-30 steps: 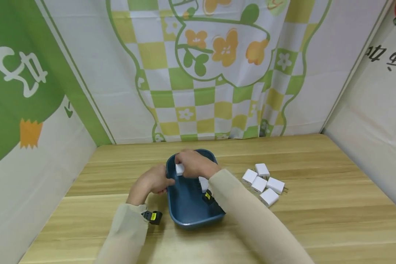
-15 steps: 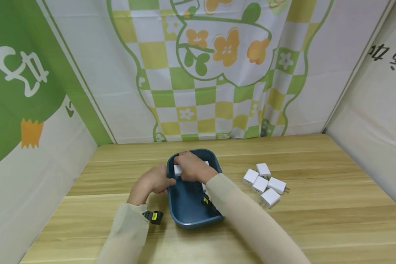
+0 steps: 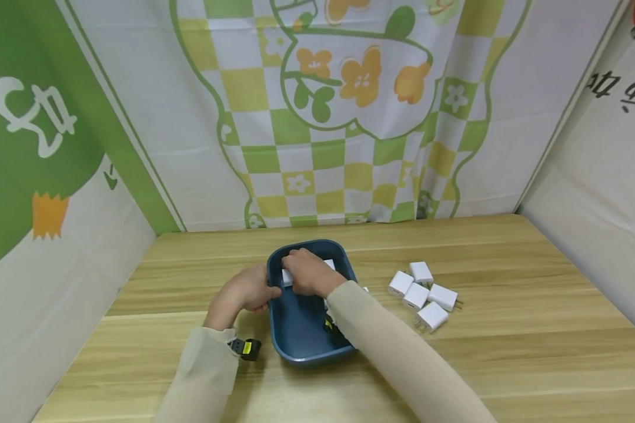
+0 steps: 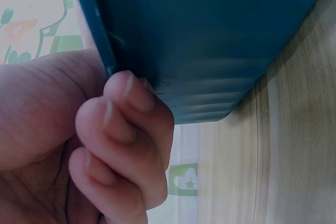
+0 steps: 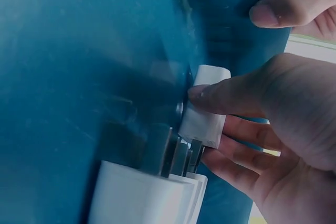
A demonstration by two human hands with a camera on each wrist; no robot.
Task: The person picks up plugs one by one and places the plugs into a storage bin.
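My left hand (image 3: 249, 288) grips the left rim of a dark blue plastic bin (image 3: 303, 343). In the left wrist view its fingers curl against the bin's outer wall, while the thumb lies over the rim. Inside the bin, towards its far left, my right hand (image 3: 309, 271) pinches a white charger plug (image 5: 207, 121) between thumb and fingers. The right wrist view shows this plug low against the bin's wall, close to the prongs of other white charger plugs (image 5: 139, 195) lying in the bin. My right hand and sleeve hide part of the bin's inside from the head camera.
Several white charger plugs (image 3: 416, 296) lie in a loose cluster on the wooden table (image 3: 508, 329), right of the bin. A patterned curtain (image 3: 344, 170) hangs behind the table's far edge, and fabric walls stand on both sides.
My right hand, with the charger plug, has shifted slightly lower and nearer within the bin. My left hand stays on the rim. The cluster on the table has not moved.
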